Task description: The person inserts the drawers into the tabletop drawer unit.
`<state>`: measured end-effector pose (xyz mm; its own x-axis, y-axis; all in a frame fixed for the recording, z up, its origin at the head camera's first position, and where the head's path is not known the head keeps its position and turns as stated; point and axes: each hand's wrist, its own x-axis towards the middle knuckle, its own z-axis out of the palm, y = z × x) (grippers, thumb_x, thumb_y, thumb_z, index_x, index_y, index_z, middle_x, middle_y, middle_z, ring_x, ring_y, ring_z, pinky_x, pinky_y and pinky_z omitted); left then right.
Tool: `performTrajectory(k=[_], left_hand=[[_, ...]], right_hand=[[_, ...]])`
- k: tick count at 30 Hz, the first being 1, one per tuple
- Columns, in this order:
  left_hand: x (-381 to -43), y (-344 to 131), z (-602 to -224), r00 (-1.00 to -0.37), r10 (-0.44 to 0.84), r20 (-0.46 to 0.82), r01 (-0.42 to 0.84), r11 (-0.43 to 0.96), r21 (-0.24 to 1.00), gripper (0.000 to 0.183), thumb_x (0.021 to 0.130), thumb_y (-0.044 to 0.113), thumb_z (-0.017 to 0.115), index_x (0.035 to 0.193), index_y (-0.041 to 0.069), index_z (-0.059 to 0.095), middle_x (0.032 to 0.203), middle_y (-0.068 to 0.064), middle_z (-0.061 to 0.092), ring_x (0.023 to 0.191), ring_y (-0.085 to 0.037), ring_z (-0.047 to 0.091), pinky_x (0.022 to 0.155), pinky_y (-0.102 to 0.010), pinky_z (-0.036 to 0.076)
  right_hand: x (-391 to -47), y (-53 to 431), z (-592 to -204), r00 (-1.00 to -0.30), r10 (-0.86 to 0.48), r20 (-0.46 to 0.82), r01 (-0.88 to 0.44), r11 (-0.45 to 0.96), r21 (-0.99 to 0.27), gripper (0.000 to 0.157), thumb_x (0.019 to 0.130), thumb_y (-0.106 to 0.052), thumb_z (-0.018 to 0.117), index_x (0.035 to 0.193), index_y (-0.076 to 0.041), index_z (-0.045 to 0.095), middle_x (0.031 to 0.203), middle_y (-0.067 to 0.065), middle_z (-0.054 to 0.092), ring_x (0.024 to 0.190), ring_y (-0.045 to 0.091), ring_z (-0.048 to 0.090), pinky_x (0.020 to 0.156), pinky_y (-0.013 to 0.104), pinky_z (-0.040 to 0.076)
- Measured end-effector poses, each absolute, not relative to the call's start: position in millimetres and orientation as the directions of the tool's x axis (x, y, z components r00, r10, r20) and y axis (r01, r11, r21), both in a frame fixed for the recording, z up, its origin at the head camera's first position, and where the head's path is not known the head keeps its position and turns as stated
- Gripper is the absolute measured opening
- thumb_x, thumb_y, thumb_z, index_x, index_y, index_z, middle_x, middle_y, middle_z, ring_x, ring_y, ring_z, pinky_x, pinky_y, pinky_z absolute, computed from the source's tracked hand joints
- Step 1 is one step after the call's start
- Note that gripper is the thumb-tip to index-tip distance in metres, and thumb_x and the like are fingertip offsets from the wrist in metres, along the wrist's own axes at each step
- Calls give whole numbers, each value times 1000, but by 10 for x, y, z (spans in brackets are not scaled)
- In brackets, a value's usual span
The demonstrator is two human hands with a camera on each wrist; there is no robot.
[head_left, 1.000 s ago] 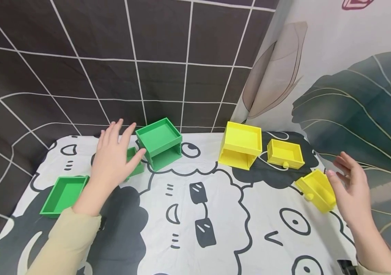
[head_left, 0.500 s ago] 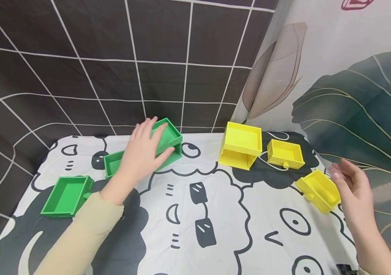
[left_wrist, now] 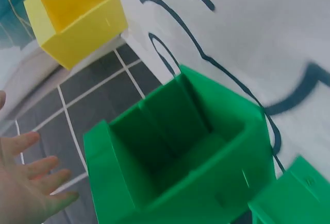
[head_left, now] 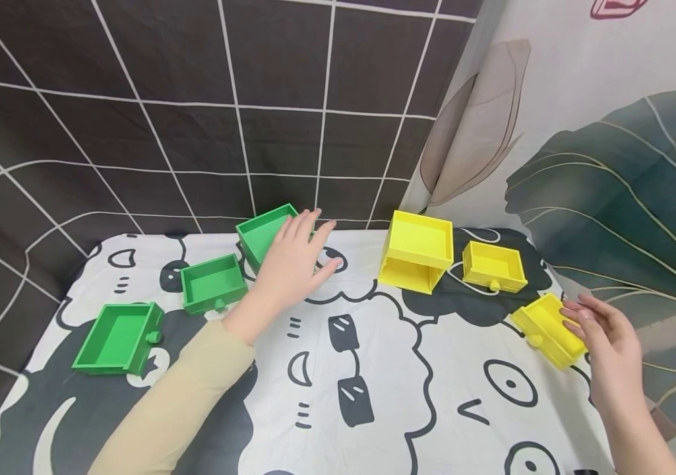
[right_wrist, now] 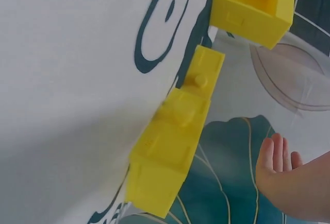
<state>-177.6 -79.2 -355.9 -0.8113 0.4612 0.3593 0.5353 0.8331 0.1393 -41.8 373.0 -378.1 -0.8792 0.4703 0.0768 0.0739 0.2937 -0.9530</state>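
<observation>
So the outfit, what you can see of it: the left sleeve (head_left: 171, 399) is long, plain beige, kinda sandy, one solid colour with some soft creases. I'll use its cuff (head_left: 232, 344) as the landmark. The cuff sits just above the wrist, simple hem, a bit roomy. Beyond it the left hand (head_left: 290, 264) is bare, slim fingers with rounded tips. Well off to the right of the cuff there's the right hand (head_left: 611, 349), bare too, and a bare right forearm (head_left: 640, 429), smooth and tapering toward the wrist.
</observation>
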Motion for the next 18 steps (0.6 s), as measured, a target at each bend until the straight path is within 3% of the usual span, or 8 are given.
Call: performTrajectory(k=[4, 9, 18], left_hand=[[-1800, -650, -3582, -810, 470, 351, 539, 832, 131, 62, 105, 46, 62, 155, 10, 52, 163, -21, 47, 153, -41, 44, 133, -57, 34], [-1829, -484, -3607, -814, 481, 325, 542, 830, 131, 61, 106, 46, 60, 155, 10, 52, 162, -19, 48, 153, -38, 45, 133, -54, 34], [-1913, -233, -3708, -810, 492, 320, 561, 808, 178, 56, 108, 43, 58, 153, 9, 53, 160, -17, 51, 150, -35, 48, 131, -51, 39]], right_hand=[[-411, 3739, -3810, -880, 470, 68, 69, 267, -961, 29, 112, -19, 54, 140, -18, 54, 111, -21, 64, 100, -12, 66, 81, -4, 52], [-394, 3765, -3869, -913, 402, 70, -27, 113, -993, 15, 111, -15, 54, 125, -21, 60, 109, -15, 70, 98, -7, 70, 81, 1, 56], [-353, 3772, -3985, -949, 313, -23, -8, -100, -995, 18, 112, -17, 55, 111, -19, 73, 103, -9, 77, 94, 2, 75, 81, 10, 63]])
